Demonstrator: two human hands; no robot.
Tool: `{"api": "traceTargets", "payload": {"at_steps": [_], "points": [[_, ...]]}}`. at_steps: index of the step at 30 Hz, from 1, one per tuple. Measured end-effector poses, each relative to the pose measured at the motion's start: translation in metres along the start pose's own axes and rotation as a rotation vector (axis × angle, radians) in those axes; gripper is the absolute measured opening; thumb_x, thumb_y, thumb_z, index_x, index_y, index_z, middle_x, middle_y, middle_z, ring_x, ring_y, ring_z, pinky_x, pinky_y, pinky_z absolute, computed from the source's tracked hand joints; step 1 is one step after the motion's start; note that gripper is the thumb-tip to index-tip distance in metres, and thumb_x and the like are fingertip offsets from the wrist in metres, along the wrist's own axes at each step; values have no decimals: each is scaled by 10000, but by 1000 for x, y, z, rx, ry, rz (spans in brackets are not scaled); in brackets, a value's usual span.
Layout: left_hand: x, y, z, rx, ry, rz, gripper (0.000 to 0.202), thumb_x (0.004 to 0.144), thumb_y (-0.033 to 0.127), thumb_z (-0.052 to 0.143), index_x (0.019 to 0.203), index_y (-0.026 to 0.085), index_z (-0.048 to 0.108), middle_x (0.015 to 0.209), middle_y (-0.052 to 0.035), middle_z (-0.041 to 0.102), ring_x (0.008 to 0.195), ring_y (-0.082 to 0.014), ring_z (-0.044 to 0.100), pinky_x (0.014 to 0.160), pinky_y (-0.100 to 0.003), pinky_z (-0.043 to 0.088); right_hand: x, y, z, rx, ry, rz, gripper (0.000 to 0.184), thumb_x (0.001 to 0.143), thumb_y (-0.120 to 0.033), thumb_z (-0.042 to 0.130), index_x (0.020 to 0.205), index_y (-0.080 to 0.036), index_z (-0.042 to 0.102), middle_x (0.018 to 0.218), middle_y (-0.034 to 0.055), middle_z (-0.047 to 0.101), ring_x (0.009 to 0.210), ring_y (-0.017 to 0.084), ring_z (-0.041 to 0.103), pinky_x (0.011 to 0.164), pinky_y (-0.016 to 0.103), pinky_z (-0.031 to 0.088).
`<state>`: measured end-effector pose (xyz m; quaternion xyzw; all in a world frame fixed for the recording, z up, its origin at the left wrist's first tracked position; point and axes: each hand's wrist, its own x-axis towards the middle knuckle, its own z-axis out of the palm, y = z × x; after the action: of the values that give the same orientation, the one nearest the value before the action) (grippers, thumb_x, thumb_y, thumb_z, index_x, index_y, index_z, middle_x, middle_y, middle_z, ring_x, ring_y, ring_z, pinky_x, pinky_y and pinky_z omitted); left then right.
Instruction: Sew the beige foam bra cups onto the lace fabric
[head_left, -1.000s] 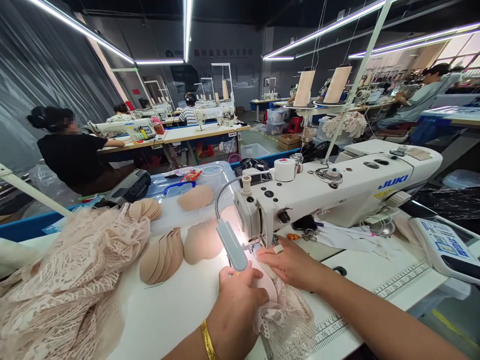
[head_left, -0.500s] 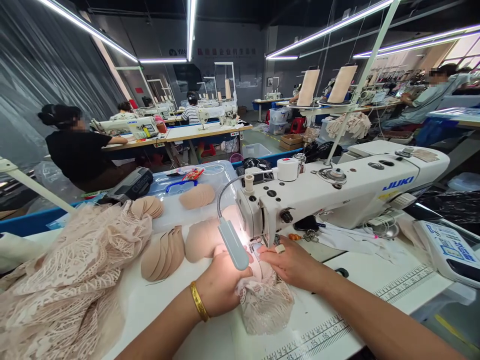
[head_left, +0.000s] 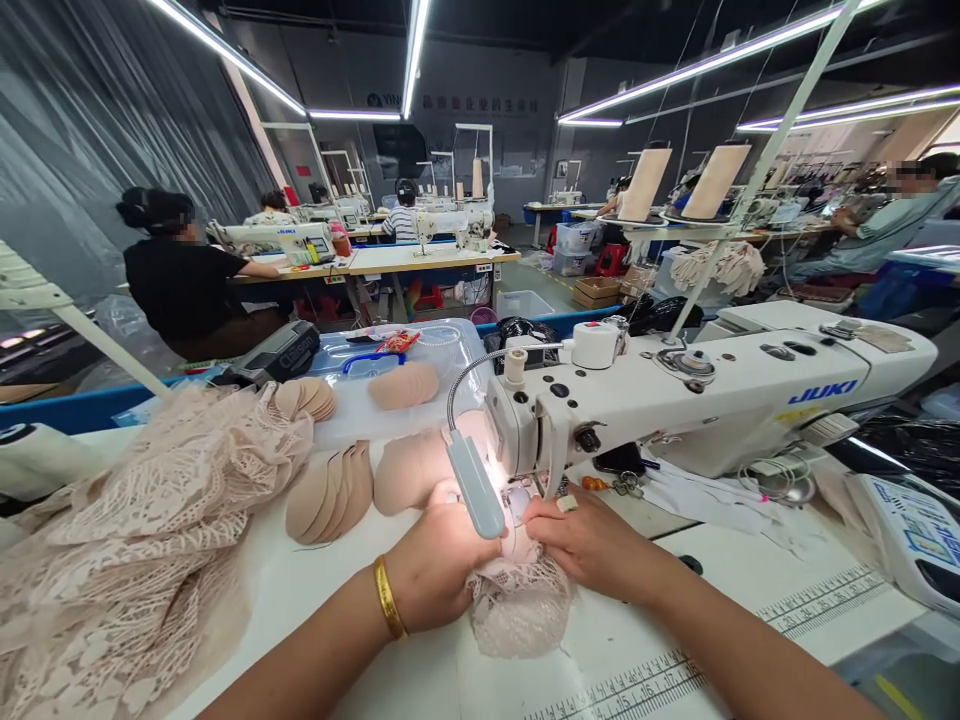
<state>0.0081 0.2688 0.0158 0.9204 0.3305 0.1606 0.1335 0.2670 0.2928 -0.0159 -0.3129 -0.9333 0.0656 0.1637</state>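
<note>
A white JUKI sewing machine stands on the white table, its small lamp lit over the needle. My left hand, with a gold bangle at the wrist, is closed on a pale pink lace piece just left of the needle. My right hand presses the same lace piece from the right, fingers pinched near the presser foot. The lace bunches toward me between both hands.
A big heap of pink lace lies at the left. Stacks of beige foam cups sit behind my left hand. A control panel lies at the right edge. Other people work at machines further back.
My left hand moved forward and left, up beside the needle, and the lace piece was drawn closer to the machine. The camera shifted slightly left.
</note>
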Motion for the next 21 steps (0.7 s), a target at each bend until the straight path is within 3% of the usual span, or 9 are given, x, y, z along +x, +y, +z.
{"api": "traceTargets", "payload": {"at_steps": [6,10,16,21], "points": [[6,-6,-1,17,13,-3,370,635,62,570,939,245,679,1171,-63,747,1077,-331,676,1012,-485,339,-2,7,3,-51,88,55,315,915,-78,479,1092,-199,709,887,96,670,898,280,560,753,357,482],[12,-7,-4,-2,2,-37,309,696,99,567,929,253,699,1179,-78,759,1103,-344,673,1024,-507,335,-1,11,3,-24,171,86,265,911,-75,476,852,-204,700,856,103,681,915,295,604,796,398,511],[17,-4,-8,-15,9,-51,287,776,129,561,963,259,737,1161,-104,767,1136,-343,669,1069,-518,319,1,11,1,54,235,164,244,914,-84,441,856,-199,648,872,97,678,935,286,641,801,401,544],[13,-6,2,1,72,-25,193,841,168,522,898,252,686,1099,-53,779,1077,-284,689,1031,-492,367,0,11,6,27,241,142,322,938,-125,437,640,-225,507,799,80,646,864,266,639,799,410,555]]}}
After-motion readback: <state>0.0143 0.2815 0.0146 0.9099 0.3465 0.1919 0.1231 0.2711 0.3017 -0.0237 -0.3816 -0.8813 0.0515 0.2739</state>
